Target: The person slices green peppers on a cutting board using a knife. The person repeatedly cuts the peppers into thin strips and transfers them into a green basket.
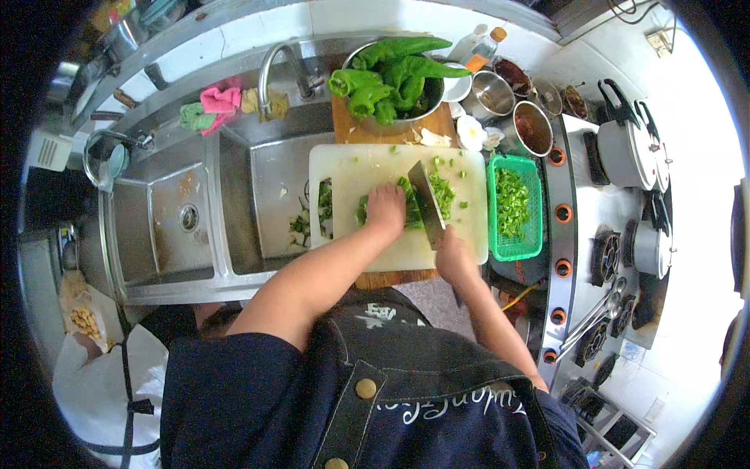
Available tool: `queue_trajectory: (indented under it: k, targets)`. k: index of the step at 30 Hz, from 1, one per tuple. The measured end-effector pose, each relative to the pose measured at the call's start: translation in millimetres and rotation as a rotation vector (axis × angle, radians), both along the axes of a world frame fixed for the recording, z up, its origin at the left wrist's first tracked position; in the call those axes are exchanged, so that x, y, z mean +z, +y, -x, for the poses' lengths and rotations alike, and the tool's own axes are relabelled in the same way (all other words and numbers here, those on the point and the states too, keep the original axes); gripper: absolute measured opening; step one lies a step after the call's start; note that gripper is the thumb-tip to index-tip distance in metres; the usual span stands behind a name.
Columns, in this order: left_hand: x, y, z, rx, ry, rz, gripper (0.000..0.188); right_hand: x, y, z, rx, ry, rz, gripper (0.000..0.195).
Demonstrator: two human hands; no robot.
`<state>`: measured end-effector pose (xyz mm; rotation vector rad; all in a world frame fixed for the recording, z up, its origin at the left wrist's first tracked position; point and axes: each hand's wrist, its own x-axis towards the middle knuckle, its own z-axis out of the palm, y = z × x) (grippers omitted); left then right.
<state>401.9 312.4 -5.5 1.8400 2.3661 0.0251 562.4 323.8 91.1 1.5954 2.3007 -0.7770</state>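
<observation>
My left hand (387, 206) presses down on green peppers (362, 210) lying on a white plastic cutting board (345, 164). Gripped by its handle in my right hand (455, 255) is a cleaver (428, 202), its blade upright across the peppers just right of my left fingers. Chopped green pepper (443, 195) lies right of the blade, with loose bits scattered around it. Beside the board's right edge, a green plastic basket (515, 249) holds more chopped pepper (511, 199). Whole long green peppers (404, 70) fill a metal bowl (435, 102) behind the board.
At left is a two-basin steel sink (220, 234) with a faucet (269, 64); pepper stems (300, 225) lie in the nearer basin. Metal pots (532, 126) stand at back right. A stove (577, 234) with pressure cookers (627, 152) runs along the right. Cloths (220, 101) lie behind the sink.
</observation>
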Motion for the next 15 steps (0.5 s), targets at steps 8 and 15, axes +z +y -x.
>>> queue_trajectory:
  k: [8,15]
  targets:
    - [-7.6,-1.3,5.5,0.056,-0.077,0.081,0.038,9.1,14.7,22.2,0.036,0.071,0.034,0.024]
    - [11.6,-0.4,2.7,0.003,-0.1,-0.006,0.023,-35.4,25.9,34.9,-0.052,0.109,-0.004,0.021]
